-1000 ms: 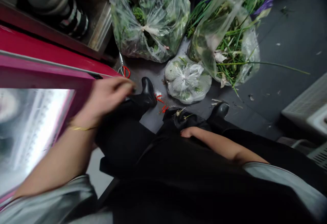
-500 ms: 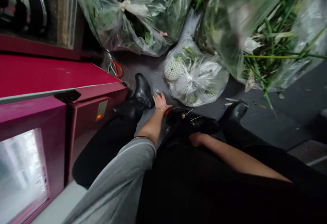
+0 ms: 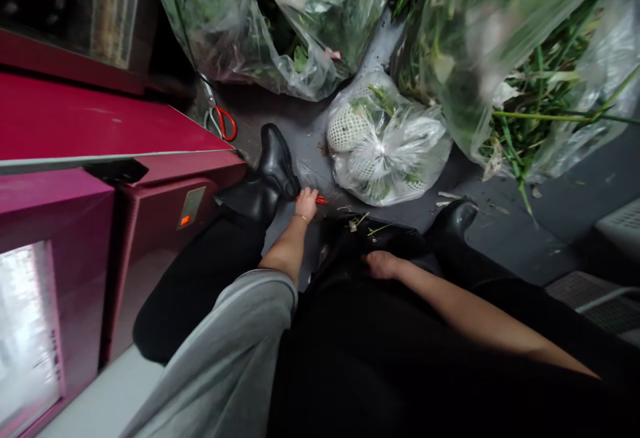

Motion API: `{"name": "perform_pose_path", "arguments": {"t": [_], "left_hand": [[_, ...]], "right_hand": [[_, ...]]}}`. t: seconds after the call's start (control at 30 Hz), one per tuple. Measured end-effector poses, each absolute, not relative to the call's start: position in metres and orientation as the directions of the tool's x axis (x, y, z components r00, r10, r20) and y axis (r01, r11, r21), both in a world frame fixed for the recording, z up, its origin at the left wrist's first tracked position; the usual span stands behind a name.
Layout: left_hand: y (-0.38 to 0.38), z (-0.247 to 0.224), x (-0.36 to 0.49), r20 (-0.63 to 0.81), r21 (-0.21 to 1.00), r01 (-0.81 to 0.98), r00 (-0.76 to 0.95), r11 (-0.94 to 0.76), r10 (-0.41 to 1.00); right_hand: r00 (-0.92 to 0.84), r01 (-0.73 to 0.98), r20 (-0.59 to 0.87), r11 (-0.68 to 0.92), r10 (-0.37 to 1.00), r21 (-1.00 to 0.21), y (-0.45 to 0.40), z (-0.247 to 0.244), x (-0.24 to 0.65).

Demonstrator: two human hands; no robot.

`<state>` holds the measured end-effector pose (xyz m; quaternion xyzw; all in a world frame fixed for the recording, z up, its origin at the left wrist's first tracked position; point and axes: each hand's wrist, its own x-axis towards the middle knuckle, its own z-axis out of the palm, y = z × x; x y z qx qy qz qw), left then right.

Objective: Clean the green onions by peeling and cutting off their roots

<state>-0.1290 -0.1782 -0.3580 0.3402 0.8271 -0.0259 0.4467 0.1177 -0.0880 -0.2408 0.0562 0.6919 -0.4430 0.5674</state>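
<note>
Down by the floor, my left hand [image 3: 307, 203] is closed, its fingers curled round some thin red strips [image 3: 320, 200] whose ends stick out on both sides. I cannot make out their exact kind. It is beside my left black boot [image 3: 277, 161]. Over my lap spreads a black sheet [image 3: 400, 237], perhaps an apron or a bag, with bits of green stalk lying on it. Its near part is in my right hand [image 3: 382, 265], which is closed with the fingertips hidden. Ahead of both hands sits a knotted clear plastic bag [image 3: 385, 151] with white foam nets inside.
Two big clear bags of greens stand ahead, one at the left [image 3: 280, 31] and one at the right [image 3: 450, 58]. Red-handled scissors [image 3: 220, 123] hang by the pink cabinet [image 3: 165, 225] on my left. A white crate [image 3: 620, 225] is at far right.
My left hand was spread with fingers apart over the floor; now it is closed on the red strips. My right hand stays on the black sheet. The view has shifted slightly.
</note>
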Motion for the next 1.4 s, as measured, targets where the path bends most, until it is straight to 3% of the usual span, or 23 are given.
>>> {"name": "perform_pose_path", "arguments": {"t": [0.13, 0.33, 0.47, 0.57, 0.63, 0.77, 0.9, 1.0, 1.07, 1.13, 1.17, 1.23, 1.4], "left_hand": [[-0.16, -0.357, -0.129, -0.739, 0.359, 0.298, -0.489, 0.885, 0.464], [-0.119, -0.31, -0.135, -0.699, 0.506, 0.076, -0.547, 0.859, 0.461], [-0.061, -0.245, -0.14, -0.667, 0.736, -0.317, -0.485, 0.598, 0.565], [0.005, -0.19, -0.124, -0.591, 0.767, -0.513, -0.327, 0.387, 0.738], [0.056, -0.156, -0.101, -0.486, 0.797, -0.514, -0.23, 0.319, 0.843], [0.15, -0.116, -0.048, -0.337, 0.854, -0.466, -0.157, 0.231, 0.928], [0.179, -0.126, -0.026, -0.283, 0.92, -0.327, -0.177, 0.215, 0.943], [0.128, -0.162, -0.052, -0.241, 0.969, -0.132, -0.302, 0.21, 0.922], [0.065, -0.195, -0.084, -0.367, 0.907, 0.06, -0.374, 0.417, 0.852], [-0.006, -0.228, -0.116, -0.621, 0.587, 0.284, -0.444, 0.759, 0.646], [-0.04, -0.243, -0.128, -0.67, 0.477, 0.3, -0.484, 0.826, 0.562], [-0.098, -0.268, -0.142, -0.719, 0.308, 0.299, -0.549, 0.903, 0.427], [-0.159, -0.321, -0.13, -0.761, 0.114, 0.309, -0.584, 0.944, 0.283]], "right_hand": [[-0.399, 0.58, -0.845, 0.615, -0.356, -0.533, -0.081, -0.239, 0.119], [-0.511, 0.58, -0.841, 0.65, -0.179, -0.491, -0.062, -0.211, 0.111], [-0.608, 0.584, -0.794, 0.673, -0.008, -0.454, -0.049, -0.154, 0.126], [-0.703, 0.591, -0.701, 0.647, 0.119, -0.482, -0.038, -0.104, 0.156], [-0.701, 0.634, -0.687, 0.609, 0.192, -0.477, -0.031, -0.08, 0.175], [-0.607, 0.682, -0.753, 0.653, 0.253, -0.33, -0.021, -0.065, 0.183], [-0.685, 0.595, -0.705, 0.7, 0.184, -0.395, -0.028, -0.063, 0.169], [-0.704, 0.531, -0.704, 0.729, 0.095, -0.433, -0.033, -0.052, 0.167], [-0.691, 0.529, -0.716, 0.745, 0.101, -0.405, -0.033, -0.046, 0.17], [-0.679, 0.549, -0.723, 0.744, 0.131, -0.38, -0.032, -0.045, 0.174], [-0.674, 0.561, -0.725, 0.736, 0.14, -0.38, -0.031, -0.048, 0.176], [-0.675, 0.573, -0.728, 0.708, 0.121, -0.413, -0.029, -0.06, 0.176], [-0.649, 0.562, -0.76, 0.669, -0.006, -0.486, -0.032, -0.096, 0.164]]}}
